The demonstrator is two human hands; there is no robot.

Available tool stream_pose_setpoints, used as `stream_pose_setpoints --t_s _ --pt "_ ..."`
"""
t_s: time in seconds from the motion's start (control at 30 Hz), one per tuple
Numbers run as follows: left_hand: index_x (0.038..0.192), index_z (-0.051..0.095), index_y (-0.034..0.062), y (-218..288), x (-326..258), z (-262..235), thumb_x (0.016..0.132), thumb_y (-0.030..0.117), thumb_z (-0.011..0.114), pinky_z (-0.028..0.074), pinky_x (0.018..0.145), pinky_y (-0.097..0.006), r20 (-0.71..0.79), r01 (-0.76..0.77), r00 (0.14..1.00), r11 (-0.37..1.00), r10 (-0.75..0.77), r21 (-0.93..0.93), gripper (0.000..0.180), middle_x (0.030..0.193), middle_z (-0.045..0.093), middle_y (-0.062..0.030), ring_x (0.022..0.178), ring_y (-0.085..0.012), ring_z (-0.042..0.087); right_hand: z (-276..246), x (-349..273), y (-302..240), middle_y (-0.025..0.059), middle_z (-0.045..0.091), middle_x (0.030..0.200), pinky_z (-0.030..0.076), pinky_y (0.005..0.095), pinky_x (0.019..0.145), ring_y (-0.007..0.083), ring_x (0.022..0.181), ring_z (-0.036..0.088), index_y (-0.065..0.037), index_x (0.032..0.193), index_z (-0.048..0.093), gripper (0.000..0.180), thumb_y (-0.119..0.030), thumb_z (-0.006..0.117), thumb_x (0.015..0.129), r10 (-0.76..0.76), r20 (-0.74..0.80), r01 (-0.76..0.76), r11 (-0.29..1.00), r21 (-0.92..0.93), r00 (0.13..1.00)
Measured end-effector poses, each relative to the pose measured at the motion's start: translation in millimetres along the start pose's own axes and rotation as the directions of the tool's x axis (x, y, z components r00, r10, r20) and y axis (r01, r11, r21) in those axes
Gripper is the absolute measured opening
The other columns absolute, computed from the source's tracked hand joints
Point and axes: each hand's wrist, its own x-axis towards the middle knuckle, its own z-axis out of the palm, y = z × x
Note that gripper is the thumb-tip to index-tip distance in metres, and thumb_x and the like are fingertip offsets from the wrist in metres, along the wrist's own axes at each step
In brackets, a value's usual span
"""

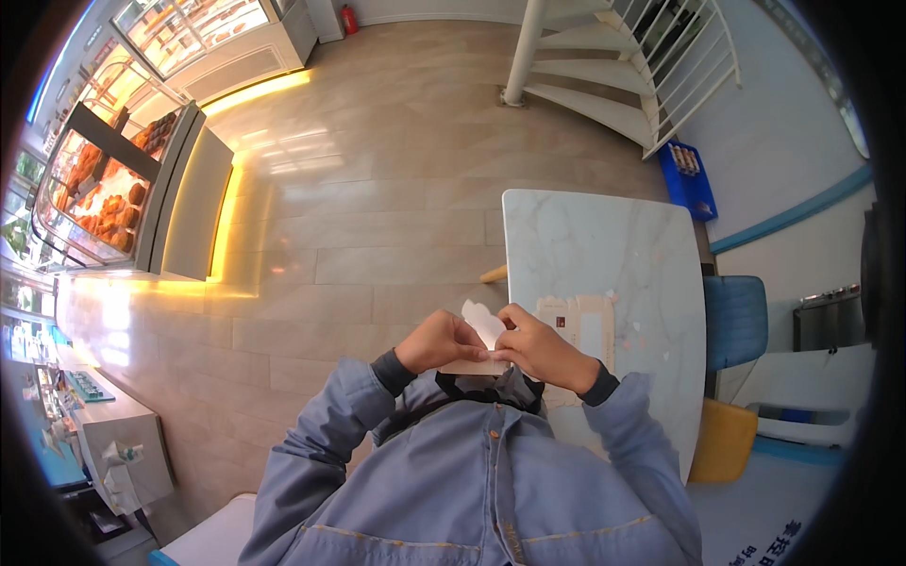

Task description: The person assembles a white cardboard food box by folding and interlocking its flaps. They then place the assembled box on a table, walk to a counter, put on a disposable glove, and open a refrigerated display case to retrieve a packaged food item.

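Blue-grey button-front jacket (491, 472) fills the nearest part of the view, with dark cuffs at both wrists. Just beyond its front, the left hand (439, 341) and right hand (547, 351) are both closed in fingertip pinches on one pale cardstock piece (483, 323), which lies directly between them, so neither is clearly nearer. Its scalloped flap slants up and leftward from the fingers; a straighter panel below runs left to right. The pinching fingertips cover the join, so I cannot tell whether it is folded or merely bent. Dark straps beneath are hard to make out.

To the right, flat printed die-cut card (570, 311) lies on a marble-patterned table (651, 274), nearer the right hand, whose wrist hides part of it; how many sheets is unclear. Beyond stand a blue chair (736, 321), a blue crate (694, 184) and a white spiral staircase (604, 104), cut off at the top.
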Motion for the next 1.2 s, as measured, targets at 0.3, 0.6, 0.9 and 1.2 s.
stream_pose_setpoints --t_s 0.3,0.6,0.9,1.2 --pt "0.083 0.074 -0.0001 3 -3 -5 0.08 0.011 0.077 0.046 0.06 -0.023 -0.045 0.031 0.998 0.984 -0.039 -0.175 0.012 0.075 0.069 -0.0037 0.067 -0.0072 0.058 14 -8 -6 0.014 0.051 0.098 0.048 0.0365 0.073 0.0323 0.085 0.059 -0.002 0.097 0.059 0.01 0.0 0.058 0.087 0.159 -0.131 -0.157 0.987 0.02 0.979" --pt "0.08 0.075 -0.0001 5 -4 4 0.077 0.011 0.079 0.048 0.062 -0.024 -0.063 -0.026 0.997 0.99 0.035 0.14 0.012 0.069 0.069 -0.0044 0.064 -0.007 0.058 21 -10 -7 0.0152 0.048 0.092 0.049 0.0396 0.069 0.0352 0.078 0.055 0.002 0.097 0.053 0.023 0.009 0.057 0.074 0.013 0.006 -0.012 0.979 -0.201 1.0" --pt "0.08 0.074 -0.0018 -2 -3 0 0.076 0.01 0.079 0.048 0.06 -0.025 -0.109 -0.065 0.99 0.978 0.088 0.197 0.013 0.068 0.069 -0.0064 0.062 -0.007 0.057 28 -1 -2 0.0138 0.053 0.089 0.05 0.0386 0.065 0.0338 0.075 0.059 0.001 0.091 0.061 0.011 0.004 0.061 0.08 0.043 -0.1 -0.049 0.998 -0.049 0.994" --pt "0.084 0.075 -0.0013 0 -1 -2 0.079 0.013 0.077 0.048 0.061 -0.025 -0.084 0.031 0.995 0.988 -0.044 -0.149 0.015 0.073 0.07 -0.0051 0.065 -0.0087 0.059 31 1 -10 0.0122 0.06 0.088 0.049 0.0336 0.065 0.029 0.075 0.061 -0.001 0.101 0.063 0.015 0.0 0.06 0.087 0.151 -0.434 -0.129 0.988 0.08 0.888"
